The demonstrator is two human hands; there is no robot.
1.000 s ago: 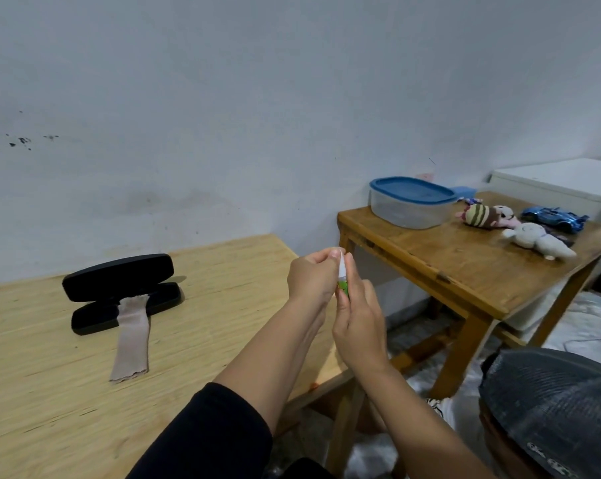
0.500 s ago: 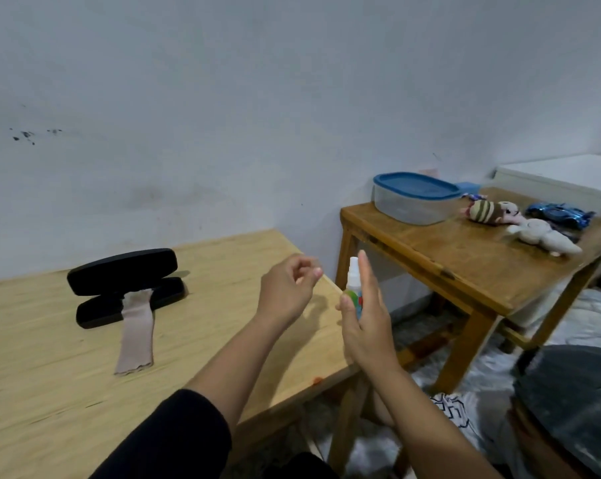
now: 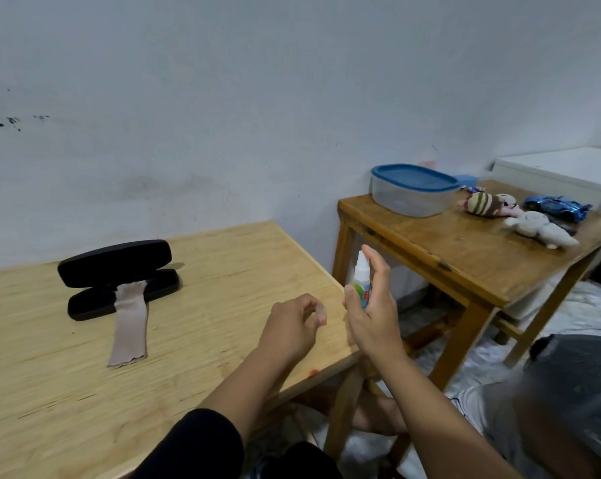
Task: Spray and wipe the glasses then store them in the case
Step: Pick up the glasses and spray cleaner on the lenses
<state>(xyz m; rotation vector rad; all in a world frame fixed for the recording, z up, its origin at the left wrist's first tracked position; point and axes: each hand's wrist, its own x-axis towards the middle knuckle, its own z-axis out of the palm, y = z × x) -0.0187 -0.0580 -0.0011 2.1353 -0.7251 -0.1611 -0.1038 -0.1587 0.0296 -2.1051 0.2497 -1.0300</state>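
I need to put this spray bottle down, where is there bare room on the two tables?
The near table is bare between the case with its cloth and the right edge, and in front of the cloth. The side table is crowded at the back with a tub and toys; its front strip is free.

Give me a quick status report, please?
Right hand holds spray bottle. Left hand loosely curled, contents unclear. Case open, cloth draped out; glasses unseen.

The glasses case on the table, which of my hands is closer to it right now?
Left. Your left hand hovers over the table to the right of the glasses case; your right hand, holding the spray bottle, is farther right, past the table's edge.
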